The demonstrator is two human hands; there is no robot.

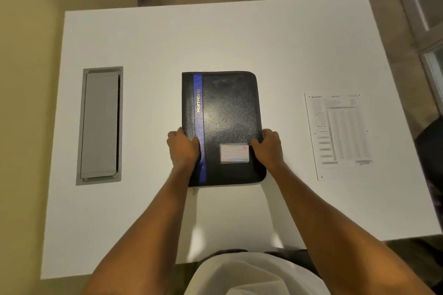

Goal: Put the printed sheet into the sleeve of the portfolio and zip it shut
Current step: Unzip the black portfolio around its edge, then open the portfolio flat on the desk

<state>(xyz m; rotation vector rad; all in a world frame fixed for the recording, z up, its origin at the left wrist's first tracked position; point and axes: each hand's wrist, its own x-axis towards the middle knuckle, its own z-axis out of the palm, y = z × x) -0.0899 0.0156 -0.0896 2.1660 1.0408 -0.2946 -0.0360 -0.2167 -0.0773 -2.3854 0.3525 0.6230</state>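
Note:
A black zip portfolio [227, 112] with a blue stripe and a clear card window lies closed at the middle of the white table [215, 38]. My left hand [183, 148] grips its left edge over the stripe, thumb on the cover. Its right edge is held by my right hand [268, 148], the fingers curled around the zipped side. The printed sheet [340, 134] lies flat on the table to the right, apart from the portfolio and from both hands.
A grey cable hatch [100, 124] is set into the table at the left. Carpet lies beyond the far edge. A dark object [431, 146] sits off the table's right edge.

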